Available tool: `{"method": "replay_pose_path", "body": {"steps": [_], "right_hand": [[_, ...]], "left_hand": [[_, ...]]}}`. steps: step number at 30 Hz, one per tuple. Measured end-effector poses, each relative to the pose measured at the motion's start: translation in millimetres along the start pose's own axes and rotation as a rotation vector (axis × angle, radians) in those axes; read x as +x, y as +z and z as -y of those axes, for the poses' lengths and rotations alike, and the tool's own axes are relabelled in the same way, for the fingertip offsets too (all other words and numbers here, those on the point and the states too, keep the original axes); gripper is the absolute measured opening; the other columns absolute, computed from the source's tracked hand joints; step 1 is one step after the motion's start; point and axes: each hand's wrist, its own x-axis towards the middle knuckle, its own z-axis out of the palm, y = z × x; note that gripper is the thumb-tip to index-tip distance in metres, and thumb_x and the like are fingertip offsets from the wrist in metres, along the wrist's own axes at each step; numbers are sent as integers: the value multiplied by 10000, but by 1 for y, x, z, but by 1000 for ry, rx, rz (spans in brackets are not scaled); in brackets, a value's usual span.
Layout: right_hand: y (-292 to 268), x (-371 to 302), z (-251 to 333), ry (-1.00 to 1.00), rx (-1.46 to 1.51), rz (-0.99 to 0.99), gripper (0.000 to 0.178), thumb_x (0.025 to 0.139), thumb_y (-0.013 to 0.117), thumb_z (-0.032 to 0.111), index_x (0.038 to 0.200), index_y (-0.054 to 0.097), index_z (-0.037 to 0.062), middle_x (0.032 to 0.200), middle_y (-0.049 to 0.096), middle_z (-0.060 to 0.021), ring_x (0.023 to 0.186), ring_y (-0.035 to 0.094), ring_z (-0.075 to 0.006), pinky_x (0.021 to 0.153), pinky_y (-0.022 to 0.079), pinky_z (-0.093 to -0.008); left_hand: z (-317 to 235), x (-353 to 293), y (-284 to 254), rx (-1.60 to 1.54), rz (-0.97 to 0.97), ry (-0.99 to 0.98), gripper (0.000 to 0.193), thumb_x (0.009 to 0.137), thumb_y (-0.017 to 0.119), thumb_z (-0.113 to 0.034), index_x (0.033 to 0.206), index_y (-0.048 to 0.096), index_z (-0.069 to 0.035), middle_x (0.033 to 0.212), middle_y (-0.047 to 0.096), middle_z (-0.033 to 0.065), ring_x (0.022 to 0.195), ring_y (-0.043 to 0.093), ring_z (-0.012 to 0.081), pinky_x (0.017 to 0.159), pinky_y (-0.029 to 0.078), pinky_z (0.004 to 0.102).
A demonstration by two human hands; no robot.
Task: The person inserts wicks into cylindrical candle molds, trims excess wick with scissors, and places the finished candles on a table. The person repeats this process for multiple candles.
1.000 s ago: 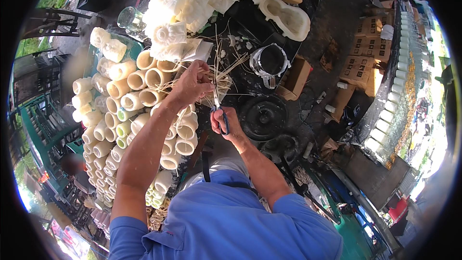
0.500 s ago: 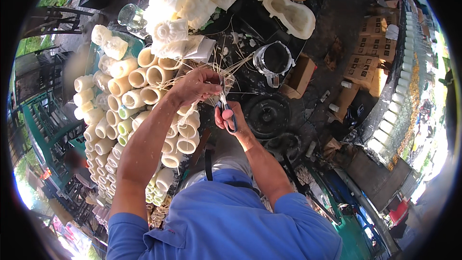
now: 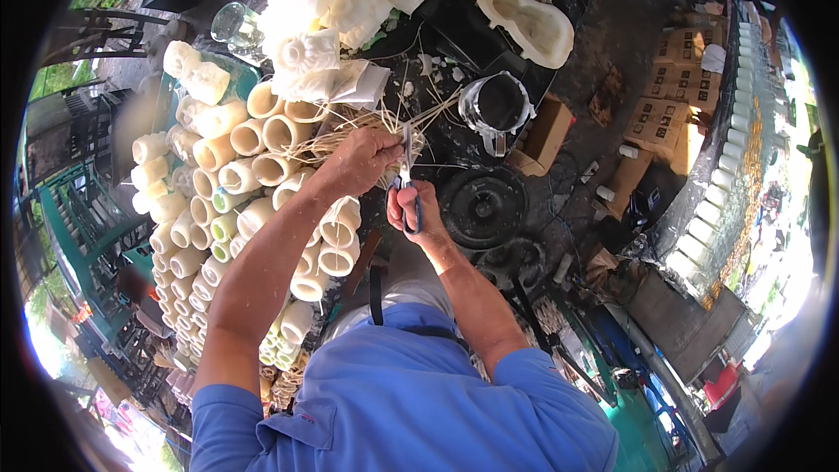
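Dark desk [image 3: 444, 90] beyond your right hand [image 3: 426, 210], which clasps scissors [image 3: 405, 178] by the loops; left hand [image 3: 367, 157] pinches pale strands [image 3: 328, 144], likely light, springy, best gripped bunched near the blades.

Pale moulded pieces [image 3: 354, 4], heaped, far side; clear glass jar [image 3: 234, 26], just left of the heap; hollow pale form [image 3: 526, 26], two-lobed, far, right of the heap; metal jug [image 3: 473, 103], white-crusted, nearer than the form; cardboard box [image 3: 552, 129], open, right of the jug; black disc [image 3: 482, 208], round, near side of the jug; brown cartons [image 3: 657, 122], stacked, farther right; white cylinders [image 3: 721, 179], long row, right of the cartons
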Motion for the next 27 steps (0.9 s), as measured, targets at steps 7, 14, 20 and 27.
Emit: {"method": "replay_pose_path", "body": {"steps": [7, 14, 20, 27], "right_hand": [[8, -3, 29, 82, -263, -151, 450, 909, 864, 411, 798, 628, 44, 615, 575, -24, 493, 535, -113, 452, 405, -268], [16, -43, 89, 234, -874, -126, 560, 822, 944, 347, 1144, 645, -1, 926, 634, -12, 801, 571, -86, 720, 508, -276], [65, -54, 128, 134, -923, -196, 338, 873, 852, 179, 1086, 686, -23, 762, 652, -39, 719, 611, -96, 694, 529, -306], [87, 53, 164, -270, -1864, -345, 303, 886, 814, 273, 948, 703, -1, 926, 759, -237, 875, 742, -448, 773, 583, -507]], "left_hand": [[-21, -11, -4, 3, 30, -103, 436, 1002, 665, -142, 1393, 605, 42, 927, 720, 239, 907, 711, 361, 829, 536, 441], [-41, -44, -41, 131, -303, -78, 442, 935, 700, -60, 1359, 636, 43, 1074, 729, 251, 1008, 700, 404, 889, 535, 459], [-59, -77, -76, -40, -522, -80, 183, 1019, 638, -109, 1090, 703, 47, 874, 699, 192, 801, 669, 287, 770, 526, 401], [-62, -112, -106, -818, -628, -164, 242, 1144, 520, -305, 987, 558, -123, 767, 434, -66, 624, 343, 45, 540, 272, 215]]}}
